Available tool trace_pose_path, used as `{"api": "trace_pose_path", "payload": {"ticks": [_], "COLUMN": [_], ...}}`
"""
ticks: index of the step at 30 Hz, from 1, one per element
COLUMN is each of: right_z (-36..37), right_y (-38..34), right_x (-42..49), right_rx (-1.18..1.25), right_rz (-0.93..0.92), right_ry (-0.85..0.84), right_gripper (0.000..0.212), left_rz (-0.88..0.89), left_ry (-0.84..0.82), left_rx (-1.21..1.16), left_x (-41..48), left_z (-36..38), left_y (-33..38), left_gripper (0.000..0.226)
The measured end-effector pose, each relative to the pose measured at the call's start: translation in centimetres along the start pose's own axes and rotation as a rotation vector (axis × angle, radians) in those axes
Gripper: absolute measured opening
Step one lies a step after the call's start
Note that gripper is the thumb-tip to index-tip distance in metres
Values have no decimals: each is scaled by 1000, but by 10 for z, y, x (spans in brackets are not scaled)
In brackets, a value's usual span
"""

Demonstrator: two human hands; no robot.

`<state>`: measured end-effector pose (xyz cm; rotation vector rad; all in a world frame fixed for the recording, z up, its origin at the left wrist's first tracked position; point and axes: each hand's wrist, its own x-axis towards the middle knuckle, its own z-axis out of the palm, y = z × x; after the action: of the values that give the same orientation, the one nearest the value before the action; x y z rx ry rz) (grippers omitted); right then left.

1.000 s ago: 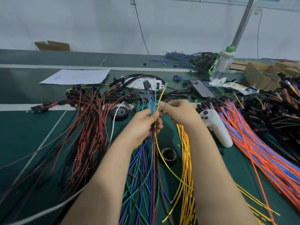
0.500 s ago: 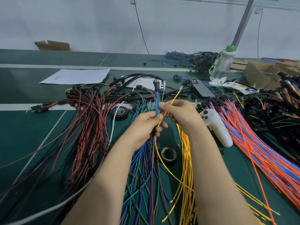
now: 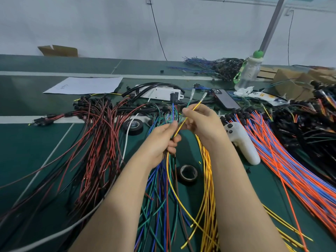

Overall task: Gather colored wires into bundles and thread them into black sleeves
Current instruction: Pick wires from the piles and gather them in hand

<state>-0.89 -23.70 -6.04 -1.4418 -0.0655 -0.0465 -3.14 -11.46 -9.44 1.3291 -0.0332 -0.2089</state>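
Observation:
My left hand point(image 3: 160, 140) grips a small bundle of blue, green and red wires point(image 3: 173, 113) that stands up from its fist, with the tails hanging down toward me. My right hand point(image 3: 201, 120) pinches a single yellow wire point(image 3: 195, 107) beside that bundle; the wire's metal-tipped end points up and right, and its tail loops down under my left hand. A pile of yellow wires point(image 3: 209, 188) lies below my right forearm. Mixed blue and green wires point(image 3: 156, 206) lie under my left forearm. Which black piece is a sleeve I cannot tell.
Red-and-black harnesses point(image 3: 98, 142) spread left. Orange and blue wires point(image 3: 291, 160) fan right beside a white handheld tool point(image 3: 243, 142). Two black tape rolls point(image 3: 188, 173) point(image 3: 133, 125), a white box point(image 3: 160, 92), phone point(image 3: 226, 100), paper sheet point(image 3: 85, 85) and bottle point(image 3: 248, 71) lie on the green table point(image 3: 27, 151).
My right hand has drawn the yellow wire upward, so its tip now stands higher and leans right. My left hand keeps its grip on the bundle, shifted slightly.

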Motion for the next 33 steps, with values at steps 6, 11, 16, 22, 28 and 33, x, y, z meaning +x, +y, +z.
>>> {"api": "trace_pose_path", "payload": {"ticks": [6, 11, 16, 22, 28, 33], "right_z": [2, 0, 3, 4, 7, 6], "right_y": [0, 5, 8, 11, 9, 12], "right_x": [-2, 0, 3, 5, 7, 9], "right_rx": [71, 66, -162, -684, -795, -674], "right_rz": [17, 24, 33, -241, -218, -100], "right_ry": [-44, 33, 159, 350, 262, 206], "right_gripper": [20, 12, 19, 57, 23, 15], "left_rz": [-30, 3, 33, 79, 111, 125], "left_ry": [31, 61, 49, 72, 82, 86], "left_rx": [-139, -51, -4, 166, 256, 326], "left_x": [-2, -2, -3, -3, -1, 1], "left_z": [-1, 3, 1, 3, 4, 4], "left_y": [7, 7, 5, -1, -4, -5], "left_gripper": [26, 25, 26, 27, 35, 33]}}
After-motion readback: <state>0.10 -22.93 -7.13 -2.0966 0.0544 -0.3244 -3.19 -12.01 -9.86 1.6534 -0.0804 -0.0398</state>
